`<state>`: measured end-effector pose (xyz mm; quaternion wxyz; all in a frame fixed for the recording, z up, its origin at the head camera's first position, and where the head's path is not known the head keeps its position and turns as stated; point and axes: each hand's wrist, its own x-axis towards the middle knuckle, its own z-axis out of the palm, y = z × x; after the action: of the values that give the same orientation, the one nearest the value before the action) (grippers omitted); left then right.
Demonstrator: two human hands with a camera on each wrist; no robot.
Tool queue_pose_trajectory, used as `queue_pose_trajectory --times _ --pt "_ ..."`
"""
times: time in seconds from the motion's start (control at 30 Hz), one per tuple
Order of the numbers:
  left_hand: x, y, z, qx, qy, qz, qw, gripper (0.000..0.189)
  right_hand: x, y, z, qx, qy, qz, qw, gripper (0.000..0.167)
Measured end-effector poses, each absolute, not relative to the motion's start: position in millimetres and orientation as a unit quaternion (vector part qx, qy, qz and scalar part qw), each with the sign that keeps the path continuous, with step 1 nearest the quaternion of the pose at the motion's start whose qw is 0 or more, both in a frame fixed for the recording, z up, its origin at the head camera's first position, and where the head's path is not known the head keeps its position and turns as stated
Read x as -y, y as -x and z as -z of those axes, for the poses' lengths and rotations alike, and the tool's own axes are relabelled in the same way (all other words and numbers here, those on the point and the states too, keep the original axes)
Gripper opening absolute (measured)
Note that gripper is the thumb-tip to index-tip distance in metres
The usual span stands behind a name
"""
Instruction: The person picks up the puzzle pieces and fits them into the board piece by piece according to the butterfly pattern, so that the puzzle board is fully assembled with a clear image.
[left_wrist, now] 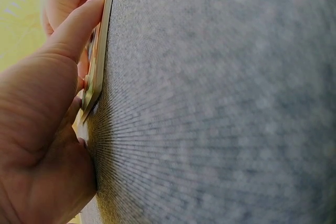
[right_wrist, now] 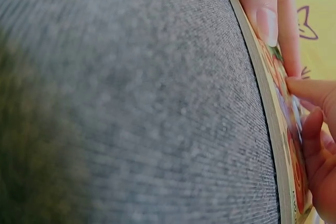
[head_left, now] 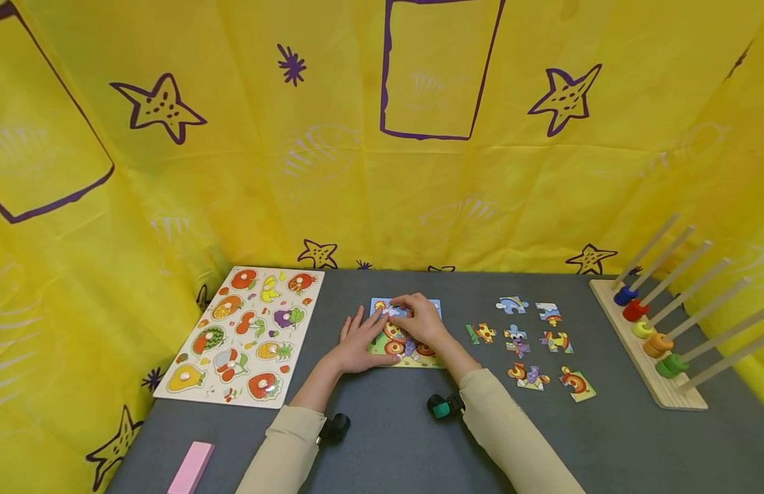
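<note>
A colourful jigsaw puzzle (head_left: 419, 361) in a shallow board lies at the middle of the table, its upper part partly covered by the hands. My left hand (head_left: 357, 346) rests on its left side with fingers extended, the thumb lying along the near edge. Over the upper middle, my right hand (head_left: 424, 321) bends its thumb and index finger around a pale puzzle piece (head_left: 391, 311) at the picture's surface. The wrist views show the board's pale edge (left_wrist: 107, 24) and both hands close together; fingertips partly hide the piece.
Several loose puzzle pieces (head_left: 516, 341) lie right of the board. Farther right stands a wooden peg stacker (head_left: 629, 336) with coloured rings. A fruit peg board (head_left: 246, 336) lies left, a pink block (head_left: 191, 468) near the front left. Yellow cloth (head_left: 357, 199) hangs behind.
</note>
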<state>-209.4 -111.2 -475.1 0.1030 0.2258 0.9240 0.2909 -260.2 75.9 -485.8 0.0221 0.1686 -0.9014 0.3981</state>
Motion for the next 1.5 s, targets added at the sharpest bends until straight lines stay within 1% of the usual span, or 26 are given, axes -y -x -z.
queue_pose_trajectory --times 0.27,0.37,0.47,0.7,0.87,1.0,1.1,1.23,1.4,1.5 --pt "109 209 477 -0.925 -0.227 -0.288 0.099 0.088 -80 258 482 0.901 -0.170 -0.399 0.012 0.033" --pt "109 209 476 -0.925 -0.225 -0.290 0.100 0.088 -86 255 476 0.892 -0.151 -0.427 -0.007 0.032" --pt "109 209 476 -0.924 -0.224 -0.292 0.099 0.089 -97 253 472 0.880 -0.123 -0.459 -0.007 0.028" --pt "112 209 477 -0.928 -0.221 -0.282 0.104 0.091 -134 255 468 0.872 -0.058 -0.483 0.049 0.016" --pt "113 208 475 -0.925 -0.227 -0.290 0.096 0.091 -167 257 468 0.872 -0.026 -0.482 0.081 0.015" --pt "113 208 475 -0.924 -0.226 -0.294 0.092 0.091 -192 255 470 0.884 -0.019 -0.456 0.106 0.016" --pt "112 209 474 -0.924 -0.227 -0.294 0.094 0.091 -211 253 471 0.902 -0.020 -0.413 0.121 0.020" --pt "112 209 476 -0.924 -0.228 -0.291 0.095 0.091 -232 249 472 0.931 -0.003 -0.344 0.123 0.035" --pt "111 209 477 -0.927 -0.225 -0.285 0.098 0.091 -249 244 471 0.952 0.059 -0.285 0.094 0.059" --pt "111 209 476 -0.925 -0.226 -0.288 0.096 0.091 -255 243 472 0.956 0.084 -0.273 0.074 0.067"
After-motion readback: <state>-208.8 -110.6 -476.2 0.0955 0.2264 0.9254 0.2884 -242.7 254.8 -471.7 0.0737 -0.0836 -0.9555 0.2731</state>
